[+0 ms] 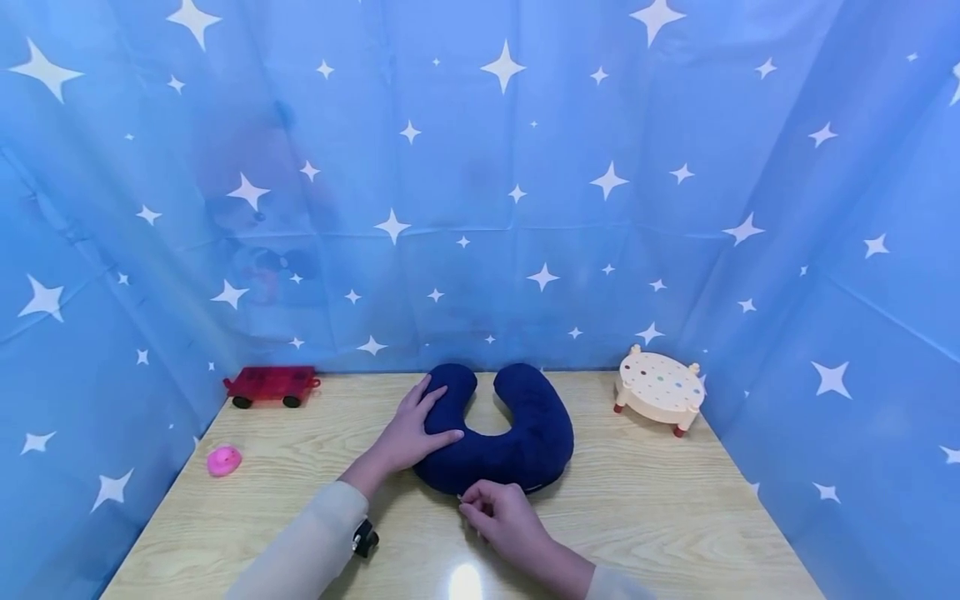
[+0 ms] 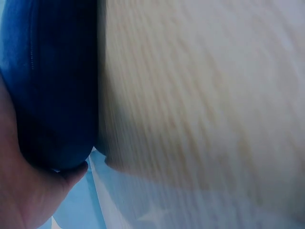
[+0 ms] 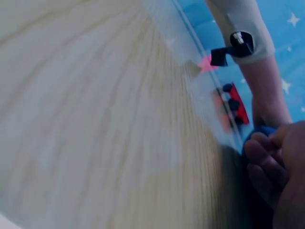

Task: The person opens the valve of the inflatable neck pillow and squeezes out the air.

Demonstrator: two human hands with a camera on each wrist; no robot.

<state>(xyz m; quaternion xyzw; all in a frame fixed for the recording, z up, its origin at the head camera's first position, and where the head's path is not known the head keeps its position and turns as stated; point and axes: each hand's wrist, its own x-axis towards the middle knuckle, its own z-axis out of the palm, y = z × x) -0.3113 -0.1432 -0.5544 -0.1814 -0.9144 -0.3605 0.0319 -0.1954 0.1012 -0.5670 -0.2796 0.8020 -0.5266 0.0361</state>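
Observation:
A dark blue U-shaped neck pillow (image 1: 536, 433) lies on the table with its opening toward the back curtain. My left hand (image 1: 412, 429) rests on its left arm, fingers and thumb spread across the fabric. In the left wrist view, that hand (image 2: 28, 191) touches the side of the pillow (image 2: 57, 90), where a stitched line runs. At the front edge of the pillow, my right hand (image 1: 506, 517) has curled fingers and pinches a small light zipper pull (image 1: 460, 497). In the right wrist view, the curled fingers of the right hand (image 3: 269, 167) hide what they hold.
A red toy cart (image 1: 273, 383) with black wheels stands at the back left of the wooden table (image 1: 660, 517). Nearer sits a small pink toy (image 1: 223, 461). A cream toy table (image 1: 660, 383) with coloured dots is at the back right. Blue star-patterned curtains (image 1: 465, 183) enclose the table.

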